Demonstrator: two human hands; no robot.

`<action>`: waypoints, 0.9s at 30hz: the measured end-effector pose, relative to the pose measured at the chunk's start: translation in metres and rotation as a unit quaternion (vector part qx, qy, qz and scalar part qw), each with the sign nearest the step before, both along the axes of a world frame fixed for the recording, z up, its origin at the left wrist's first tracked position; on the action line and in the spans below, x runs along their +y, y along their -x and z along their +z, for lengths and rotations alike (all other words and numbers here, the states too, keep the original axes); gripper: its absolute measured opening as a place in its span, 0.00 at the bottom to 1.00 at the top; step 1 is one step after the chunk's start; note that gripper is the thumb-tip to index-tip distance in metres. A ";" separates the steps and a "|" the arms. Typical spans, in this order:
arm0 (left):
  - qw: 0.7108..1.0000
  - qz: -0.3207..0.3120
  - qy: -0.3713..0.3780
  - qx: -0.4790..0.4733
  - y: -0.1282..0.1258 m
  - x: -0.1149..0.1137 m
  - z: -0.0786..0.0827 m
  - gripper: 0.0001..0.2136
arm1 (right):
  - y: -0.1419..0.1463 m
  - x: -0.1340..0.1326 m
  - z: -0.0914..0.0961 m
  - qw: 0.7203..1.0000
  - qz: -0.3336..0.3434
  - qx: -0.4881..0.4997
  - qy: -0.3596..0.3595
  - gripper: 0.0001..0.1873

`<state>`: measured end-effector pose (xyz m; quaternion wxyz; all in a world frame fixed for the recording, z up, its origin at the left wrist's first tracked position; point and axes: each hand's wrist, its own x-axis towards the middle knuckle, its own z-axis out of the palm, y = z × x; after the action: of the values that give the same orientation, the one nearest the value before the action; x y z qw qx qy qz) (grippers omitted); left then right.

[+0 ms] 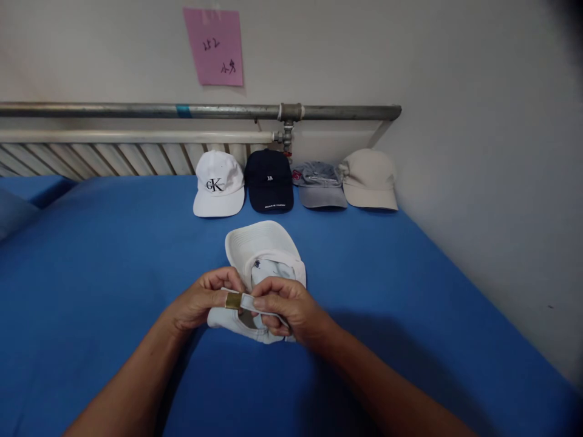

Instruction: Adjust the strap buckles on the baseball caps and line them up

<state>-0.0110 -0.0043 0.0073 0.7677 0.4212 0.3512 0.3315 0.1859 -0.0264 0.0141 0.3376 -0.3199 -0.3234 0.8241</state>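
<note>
A white cap (262,249) lies upside down on the blue bed sheet (113,255), its brim pointing away from me. Both hands hold its back strap. My left hand (204,300) pinches the strap by the brass buckle (233,300). My right hand (285,306) grips the strap (249,301) just right of the buckle, fingers curled over the cap's rear edge.
Several caps stand in a row by the wall: a white logo cap (218,185), a navy cap (268,181), a grey cap (320,185), a beige cap (370,179). Metal pipes (200,111) and a radiator run behind. A pink note (214,45) hangs above. The wall closes the right side.
</note>
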 end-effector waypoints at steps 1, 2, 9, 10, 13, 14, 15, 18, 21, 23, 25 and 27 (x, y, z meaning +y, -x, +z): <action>1.000 -0.003 0.004 0.004 0.000 0.000 0.000 0.14 | 0.000 0.000 0.000 1.000 -0.001 0.001 0.007 0.12; 1.000 -0.005 0.006 0.008 0.000 0.000 -0.001 0.14 | 0.000 0.000 -0.001 1.000 -0.003 0.000 0.009 0.12; 1.000 -0.008 0.003 0.005 -0.002 -0.002 0.002 0.14 | 0.000 0.000 0.000 1.000 0.000 -0.004 -0.006 0.10; 1.000 -0.009 0.000 0.006 -0.002 -0.002 0.003 0.14 | -0.001 0.000 0.000 1.000 0.001 -0.004 -0.009 0.10; 1.000 -0.010 -0.008 0.007 -0.002 -0.001 0.002 0.14 | -0.001 0.000 0.000 1.000 0.005 -0.011 -0.018 0.09; 1.000 -0.011 -0.008 0.006 -0.002 -0.001 0.002 0.13 | -0.001 0.000 0.000 1.000 0.007 -0.013 -0.020 0.09; 1.000 -0.011 -0.007 0.006 -0.002 -0.001 0.002 0.13 | -0.001 0.000 0.000 1.000 0.009 -0.014 -0.022 0.09; 1.000 -0.012 0.002 0.005 -0.002 -0.001 0.002 0.12 | -0.001 -0.001 -0.002 0.999 0.001 -0.019 -0.031 0.09; 1.000 -0.012 0.008 0.004 -0.003 -0.001 0.003 0.11 | -0.001 -0.001 -0.002 0.999 -0.010 -0.025 -0.043 0.09; 1.000 -0.010 0.005 0.010 -0.004 -0.002 0.005 0.10 | -0.002 -0.002 -0.001 0.998 -0.014 -0.037 -0.046 0.08; 1.000 -0.011 0.003 0.017 -0.005 -0.002 0.006 0.10 | -0.002 -0.002 0.000 0.997 -0.018 -0.050 -0.050 0.07; 1.000 -0.013 0.003 0.021 -0.005 -0.001 0.007 0.10 | -0.002 -0.002 0.001 0.997 -0.022 -0.052 -0.058 0.06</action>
<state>-0.0060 -0.0058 0.0141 0.7658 0.4299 0.3627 0.3118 0.1882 -0.0279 0.0152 0.3563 -0.3493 -0.3807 0.7785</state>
